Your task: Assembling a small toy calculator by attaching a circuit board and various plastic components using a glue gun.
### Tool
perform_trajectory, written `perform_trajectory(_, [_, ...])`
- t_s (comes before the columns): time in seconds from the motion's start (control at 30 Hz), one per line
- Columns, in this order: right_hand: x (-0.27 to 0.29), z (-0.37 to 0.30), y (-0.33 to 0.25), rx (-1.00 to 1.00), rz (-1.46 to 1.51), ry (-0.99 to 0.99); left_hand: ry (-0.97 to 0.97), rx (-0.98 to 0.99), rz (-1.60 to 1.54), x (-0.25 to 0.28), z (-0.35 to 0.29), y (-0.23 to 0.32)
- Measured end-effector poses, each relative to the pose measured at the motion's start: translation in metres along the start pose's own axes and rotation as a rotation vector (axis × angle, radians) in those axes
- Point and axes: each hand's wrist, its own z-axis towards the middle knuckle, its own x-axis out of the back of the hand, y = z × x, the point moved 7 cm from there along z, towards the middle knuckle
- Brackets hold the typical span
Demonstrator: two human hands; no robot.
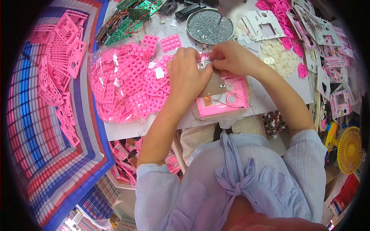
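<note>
A pink plastic toy casing (239, 107) lies on the table in front of me, with a flat brown circuit board (214, 87) tilted over its left part. My left hand (187, 71) is closed at the board's upper left edge, its thumb along the board. Curled fingers of my right hand (233, 57) pinch at the far end of the board, beside the left fingertips. Several thin wires (205, 57) stand up between the two hands. Other thin wires trail over the casing's right side. Both sets of fingertips are partly hidden.
Left of the hands spreads a clear bag of pink button pads (123, 77). A round metal bowl of small screws (210, 26) stands beyond them. Off-white small parts (279, 57) and white panels (266, 25) lie right. Green circuit boards (148, 7) sit far left; a yellow fan (350, 150) stands right.
</note>
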Motion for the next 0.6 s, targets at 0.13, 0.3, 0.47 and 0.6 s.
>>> perform_trajectory(0.13, [-0.005, -0.004, 0.002, -0.07, 0.187, -0.007, -0.002, 0.005, -0.01, -0.006, 0.003, -0.003])
perform_trajectory(0.3, [-0.005, -0.002, -0.004, 0.14, -0.039, 0.121, 0.004, 0.036, -0.018, -0.003, 0.001, -0.004])
perform_trajectory(0.47, [-0.006, -0.006, -0.008, 0.073, -0.117, 0.187, -0.038, 0.08, -0.019, -0.003, 0.004, -0.007])
perform_trajectory(0.6, [-0.006, -0.007, -0.001, 0.034, -0.028, 0.116, -0.047, 0.096, -0.021, -0.006, 0.005, -0.014])
